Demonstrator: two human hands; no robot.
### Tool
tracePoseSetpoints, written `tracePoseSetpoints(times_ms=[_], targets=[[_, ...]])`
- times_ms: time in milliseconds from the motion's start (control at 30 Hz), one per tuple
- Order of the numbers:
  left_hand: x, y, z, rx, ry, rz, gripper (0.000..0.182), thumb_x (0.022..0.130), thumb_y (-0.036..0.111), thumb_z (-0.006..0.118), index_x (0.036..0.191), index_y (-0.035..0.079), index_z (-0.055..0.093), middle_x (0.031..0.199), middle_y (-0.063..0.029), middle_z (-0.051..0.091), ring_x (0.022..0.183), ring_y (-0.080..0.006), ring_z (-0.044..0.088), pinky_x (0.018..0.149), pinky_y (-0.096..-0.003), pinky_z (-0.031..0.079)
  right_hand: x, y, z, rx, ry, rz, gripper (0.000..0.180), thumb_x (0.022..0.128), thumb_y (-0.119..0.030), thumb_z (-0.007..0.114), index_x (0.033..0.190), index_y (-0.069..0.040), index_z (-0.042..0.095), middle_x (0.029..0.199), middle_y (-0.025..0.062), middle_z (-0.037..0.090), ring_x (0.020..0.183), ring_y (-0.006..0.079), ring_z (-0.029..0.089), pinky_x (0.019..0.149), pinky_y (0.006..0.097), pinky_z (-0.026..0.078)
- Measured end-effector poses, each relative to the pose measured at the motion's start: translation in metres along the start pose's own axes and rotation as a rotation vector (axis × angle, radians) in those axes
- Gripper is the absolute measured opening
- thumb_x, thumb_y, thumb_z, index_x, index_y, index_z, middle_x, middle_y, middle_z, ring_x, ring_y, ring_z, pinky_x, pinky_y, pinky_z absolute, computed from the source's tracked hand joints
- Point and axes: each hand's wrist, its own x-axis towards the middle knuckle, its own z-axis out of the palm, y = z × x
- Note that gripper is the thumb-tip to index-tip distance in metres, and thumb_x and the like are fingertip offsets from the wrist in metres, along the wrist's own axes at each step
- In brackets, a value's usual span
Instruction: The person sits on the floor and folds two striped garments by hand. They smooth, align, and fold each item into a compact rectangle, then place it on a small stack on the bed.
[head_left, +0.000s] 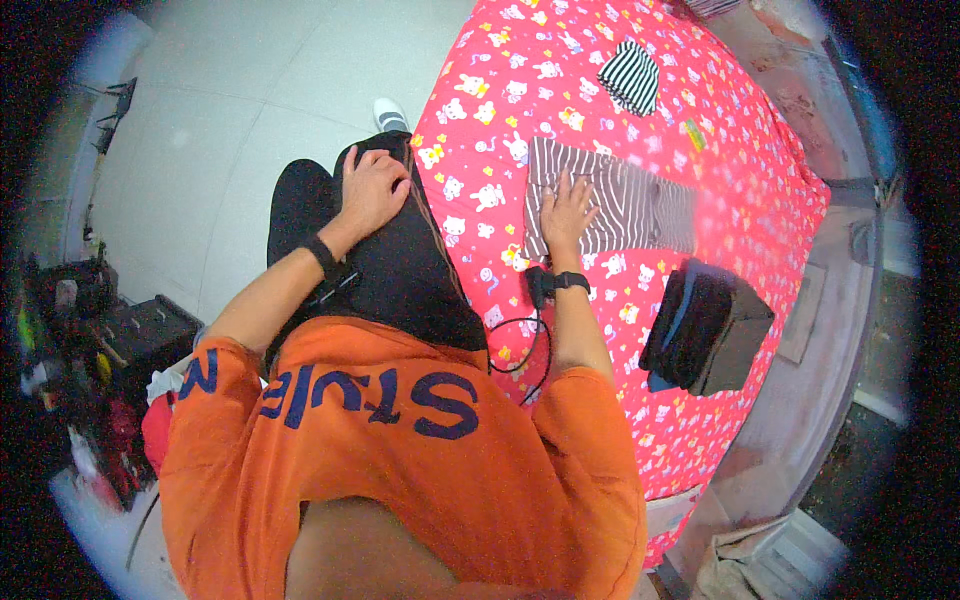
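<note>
My right hand (568, 214) lies palm down with spread fingers on a brown-and-white striped cloth garment (637, 202). The garment is spread on a pink bedspread (487, 247) with a cartoon animal print; its far right end looks blurred. My left hand (371, 187) rests on my thigh in black trousers, fingers loosely bent, holding nothing. Above the garment sits a small folded black-and-white striped cloth (631, 79). To the lower right of my right hand is a stack of dark folded clothes (705, 330).
A small yellow-green item (695, 135) lies on the bedspread. A black cable (550, 337) runs from near my right wrist towards my waist. Pale tiled floor (225, 150) lies to the left, with a dark container (154, 330) and clutter. A beige cloth (739, 562) is at the lower right.
</note>
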Motion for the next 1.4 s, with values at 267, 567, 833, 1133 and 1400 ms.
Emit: tracePoseSetpoints(times_ms=[267, 567, 833, 1133, 1400], targets=[[0.113, 0.061, 0.065, -0.522, -0.527, -0.004, 0.053, 0.092, 0.051, 0.05, 0.095, 0.001, 0.067, 0.087, -0.0202, 0.068, 0.083, -0.0348, 0.066, 0.076, -0.0459, 0.049, -0.118, -0.033, -0.026, 0.484, 0.204, -0.093, 0.051, 0.077, -0.021, 0.076, 0.118, -0.003, 0.051, 0.133, 0.022, 0.046, 0.126, 0.0379, 0.041, 0.107, 0.0512, 0.029], [0.161, 0.118, 0.129, -0.615, -0.615, -0.21, 0.062, 0.086, 0.058, 0.055, 0.087, -0.003, 0.069, 0.084, -0.0219, 0.068, 0.082, -0.0331, 0.067, 0.077, -0.0444, 0.05, -0.127, -0.022, -0.002, 0.461, 0.281, 0.111, 0.027, 0.081, -0.014, 0.072, 0.105, -0.007, 0.061, 0.096, 0.0102, 0.061, 0.095, 0.0287, 0.057, 0.086, 0.0418, 0.044], [0.159, 0.114, 0.14, -0.747, -0.37, -0.327, 0.042, 0.089, 0.043, 0.053, 0.089, 0.005, 0.071, 0.084, -0.0168, 0.07, 0.083, -0.0324, 0.068, 0.077, -0.0433, 0.051, -0.149, -0.001, -0.009, 0.601, 0.12, 0.217, 0.004, 0.082, -0.002, 0.06, 0.085, -0.003, 0.059, 0.077, 0.0075, 0.059, 0.069, 0.0162, 0.056, 0.064, 0.031, 0.046], [0.115, 0.027, 0.132, -0.567, -0.334, -0.404, 0.038, 0.092, 0.035, 0.06, 0.077, 0.0, 0.068, 0.064, -0.004, 0.063, 0.056, -0.015, 0.056, 0.053, -0.0354, 0.044, -0.187, -0.032, -0.024, 0.776, -0.227, 0.13, 0.01, 0.083, -0.005, 0.062, 0.092, -0.003, 0.061, 0.075, 0.0081, 0.06, 0.069, 0.0164, 0.058, 0.064, 0.0305, 0.047], [0.086, 0.018, 0.111, -1.337, -0.566, -0.604, 0.036, 0.094, 0.04, 0.058, 0.099, 0.006, 0.066, 0.086, -0.0006, 0.067, 0.069, -0.0083, 0.062, 0.062, -0.0211, 0.053, -0.151, -0.016, -0.029, 1.099, 0.005, 0.553, 0.019, 0.093, -0.016, 0.063, 0.105, -0.002, 0.06, 0.08, 0.0023, 0.061, 0.073, 0.0118, 0.061, 0.063, 0.0249, 0.049]])
